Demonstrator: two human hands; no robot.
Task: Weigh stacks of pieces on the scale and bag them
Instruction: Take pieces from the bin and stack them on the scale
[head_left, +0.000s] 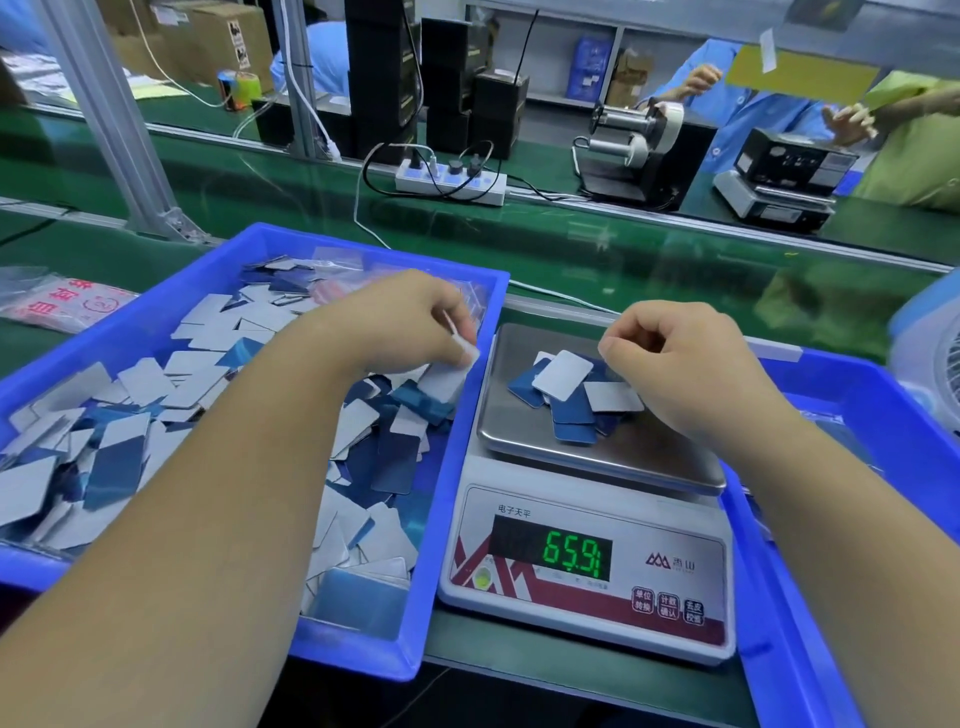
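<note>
A loose pile of pieces (569, 397), small rectangular cards with blue and silver-white faces, lies on the steel pan of the scale (587, 525); about seven can be counted, overlapping and askew. The scale's green display reads 65.9, with "电子天平" printed above it, a triangular logo to its right and three red buttons at the lower right corner. The right hand (675, 364) hovers over the pan's right side, fingers curled; whether it pinches a piece cannot be told. The left hand (410, 322) reaches over the right wall of the left blue bin (457, 467), pinching a white piece (447, 379) between thumb and fingers. That bin holds far too many pieces to count, heaped. A second blue bin (810, 597) sits just right of the scale. Bags with red print (57, 306) lie at the counter's left edge. Beyond the green counter (597, 244) are a white power strip (451, 183) and a label dispenser (636, 150).
</note>
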